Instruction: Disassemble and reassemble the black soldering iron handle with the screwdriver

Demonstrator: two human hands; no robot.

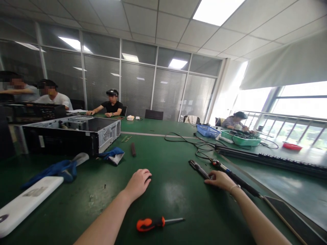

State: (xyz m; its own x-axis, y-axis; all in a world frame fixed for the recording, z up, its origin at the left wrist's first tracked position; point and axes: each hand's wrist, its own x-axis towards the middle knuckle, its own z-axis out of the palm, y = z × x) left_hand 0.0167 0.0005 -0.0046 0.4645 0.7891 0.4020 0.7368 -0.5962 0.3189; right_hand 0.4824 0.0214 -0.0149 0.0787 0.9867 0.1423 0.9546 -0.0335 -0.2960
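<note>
My left hand rests on the green table with its fingers curled together. A small dark patch shows at the fingertips, and I cannot make out whether it is an object or shadow. My right hand has its thumb and fingers closed round the near end of a long dark hand tool, whose exact kind is unclear. That tool lies slantwise on the table. Between my forearms, a screwdriver with an orange and black handle lies with its shaft pointing right.
An open computer case stands left, near blue gloves and a long white object. Right are a black-handled tool, cables, a blue basket and a green basket. Several people sit around the tables.
</note>
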